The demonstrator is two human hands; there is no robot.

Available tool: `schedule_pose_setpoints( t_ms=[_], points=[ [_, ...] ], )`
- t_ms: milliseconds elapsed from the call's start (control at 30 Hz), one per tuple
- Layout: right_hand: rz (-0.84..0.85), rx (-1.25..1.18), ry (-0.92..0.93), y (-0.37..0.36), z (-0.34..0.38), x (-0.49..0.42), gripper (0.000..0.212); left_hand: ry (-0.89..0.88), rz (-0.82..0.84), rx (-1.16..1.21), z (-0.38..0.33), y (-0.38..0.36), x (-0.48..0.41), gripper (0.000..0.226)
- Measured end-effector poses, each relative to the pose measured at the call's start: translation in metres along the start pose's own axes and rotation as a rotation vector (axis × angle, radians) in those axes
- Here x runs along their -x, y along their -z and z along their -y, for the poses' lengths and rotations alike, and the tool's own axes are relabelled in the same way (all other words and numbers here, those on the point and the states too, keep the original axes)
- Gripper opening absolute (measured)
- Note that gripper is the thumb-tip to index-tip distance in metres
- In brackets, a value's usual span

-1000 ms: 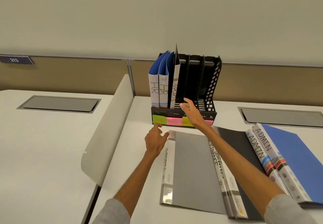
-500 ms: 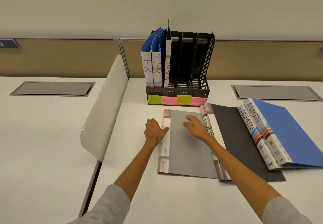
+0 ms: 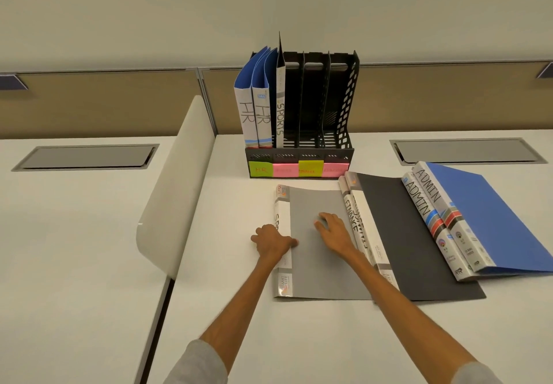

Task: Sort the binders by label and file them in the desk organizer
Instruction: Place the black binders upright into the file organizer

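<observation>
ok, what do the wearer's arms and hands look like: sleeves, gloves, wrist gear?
The left hand and right hand are bare: no gloves, rings, watch or bands show. Forearms are bare too. A light grey fabric left sleeve and a matching right sleeve end near the elbows. No markings or cables.

desk: white, another white desk adjoining on the left
divider: white curved panel between them
hatches: grey cable lid left, grey cable lid right
backing: tan partition
</observation>
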State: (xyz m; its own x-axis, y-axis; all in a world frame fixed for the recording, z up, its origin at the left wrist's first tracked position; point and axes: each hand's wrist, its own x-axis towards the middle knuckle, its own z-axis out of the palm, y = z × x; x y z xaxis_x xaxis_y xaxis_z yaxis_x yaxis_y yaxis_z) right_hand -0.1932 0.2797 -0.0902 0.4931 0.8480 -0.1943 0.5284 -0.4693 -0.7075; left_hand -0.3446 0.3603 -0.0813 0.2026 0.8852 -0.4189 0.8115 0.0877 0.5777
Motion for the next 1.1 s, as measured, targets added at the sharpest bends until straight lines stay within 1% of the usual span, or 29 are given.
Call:
schedule_pose_setpoints(
  t_ms=[67,133,200,333,500,600,700,767,867,933,1000,1100],
  points=[
    [0.004,-0.017,-0.008,0.001,0.001,-0.001,0.045,-0.001,0.006,0.191,0.0,0.001,0.002,0.056],
    [-0.003,-0.036,-0.017,0.003,0.003,-0.002,0.045,-0.028,-0.011,0.325,-0.004,0.005,0.007,0.061],
    [-0.012,-0.053,-0.025,0.006,0.005,-0.004,0.044,-0.086,-0.055,0.397,-0.009,0.009,0.01,0.069],
    [-0.038,-0.062,-0.019,0.016,0.015,-0.01,0.042,-0.221,-0.101,0.505,-0.025,0.02,0.013,0.064],
    [-0.054,-0.152,0.021,0.04,0.035,-0.022,0.039,-0.349,-0.094,0.592,-0.05,0.036,0.02,0.063],
    [-0.052,-0.208,0.059,0.054,0.049,-0.028,0.038,-0.395,-0.123,0.611,-0.065,0.046,0.03,0.06],
    [-0.089,-0.26,0.084,0.068,0.07,-0.038,0.041,-0.499,-0.187,0.617,-0.08,0.058,0.04,0.053],
    [-0.105,-0.312,0.088,0.084,0.092,-0.044,0.051,-0.594,-0.234,0.612,-0.09,0.068,0.049,0.049],
    [-0.047,-0.434,0.112,0.116,0.129,-0.049,0.061,-0.735,-0.298,0.585,-0.101,0.079,0.062,0.054],
    [-0.026,-0.464,0.161,0.138,0.153,-0.05,0.063,-0.757,-0.297,0.593,-0.106,0.082,0.069,0.053],
    [-0.043,-0.413,0.231,0.157,0.174,-0.049,0.064,-0.749,-0.324,0.605,-0.111,0.085,0.074,0.055],
    [-0.014,-0.419,0.301,0.179,0.2,-0.045,0.063,-0.826,-0.468,0.595,-0.122,0.093,0.082,0.054]
  ],
)
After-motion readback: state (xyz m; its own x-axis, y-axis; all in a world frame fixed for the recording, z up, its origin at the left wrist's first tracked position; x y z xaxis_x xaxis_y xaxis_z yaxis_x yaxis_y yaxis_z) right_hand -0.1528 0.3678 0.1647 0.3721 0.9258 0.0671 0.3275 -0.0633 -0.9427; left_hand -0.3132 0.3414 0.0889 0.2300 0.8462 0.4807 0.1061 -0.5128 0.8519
